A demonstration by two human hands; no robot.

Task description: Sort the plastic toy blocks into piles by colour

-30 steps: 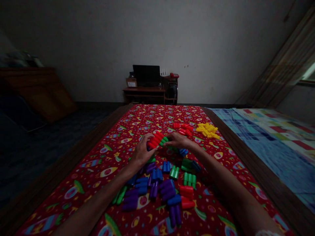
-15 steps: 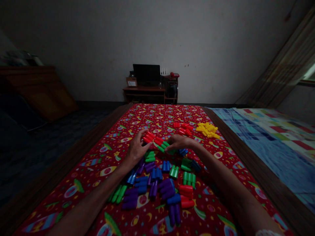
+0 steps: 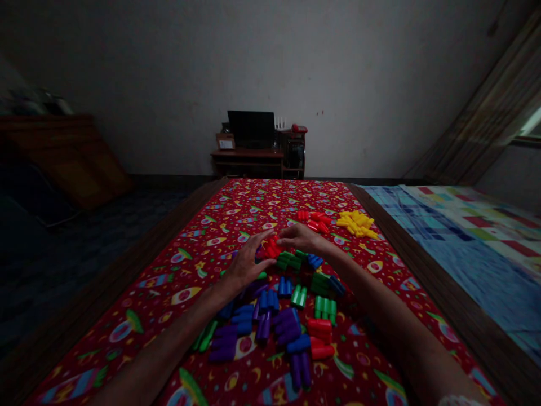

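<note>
My left hand [image 3: 245,262] is curved round a small cluster of red toy blocks [image 3: 271,246], its thumb below them and its fingers above. From the other side, my right hand [image 3: 302,238] has its fingertips closed on the same red blocks. The blocks are ribbed, like short tubes joined side by side, and the fingers partly hide them. Just under my right hand lies a green block [image 3: 289,260], with a blue block [image 3: 315,260] beside it. Nearer to me are scattered purple blocks [image 3: 287,325], more blue and green ones, and red blocks [image 3: 320,330].
A red patterned cloth [image 3: 177,332] covers the long table. Farther off lie a yellow block pile [image 3: 357,224] and a red pile [image 3: 319,224]. A bed [image 3: 456,242] adjoins the right side. Against the wall stands a desk [image 3: 249,152] with a monitor [image 3: 251,128].
The green piece has left my right hand and lies on the table. My right hand has shifted left onto the red blocks; my left hand has moved right, closer to it.
</note>
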